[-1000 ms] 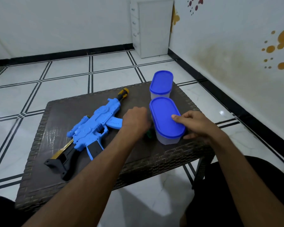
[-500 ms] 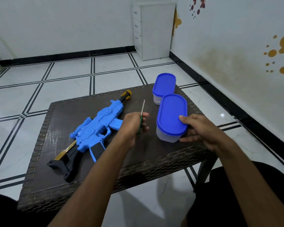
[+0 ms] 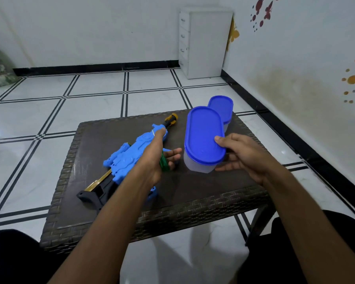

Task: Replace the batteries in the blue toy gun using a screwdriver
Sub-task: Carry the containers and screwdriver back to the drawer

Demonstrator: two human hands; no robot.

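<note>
The blue toy gun [image 3: 129, 158] lies diagonally on the dark woven table [image 3: 193, 201], black stock toward me, orange-tipped muzzle pointing away. My left hand [image 3: 158, 160] hovers over the gun's middle, holding a screwdriver with a green handle [image 3: 164, 163]; its thin metal shaft points up and away along my index finger. My right hand [image 3: 242, 158] grips the near clear container with a blue lid [image 3: 203, 138], which is tilted and lifted off the table. What the container holds cannot be made out.
A second blue-lidded container [image 3: 223, 108] stands behind the first at the table's far right. A white drawer cabinet [image 3: 205, 42] stands in the room's corner. Tiled floor surrounds the table; the wall runs close on the right.
My left hand picked up the screwdriver from beside the container and swung it left over the gun. My right hand lifted and tilted the near container.
</note>
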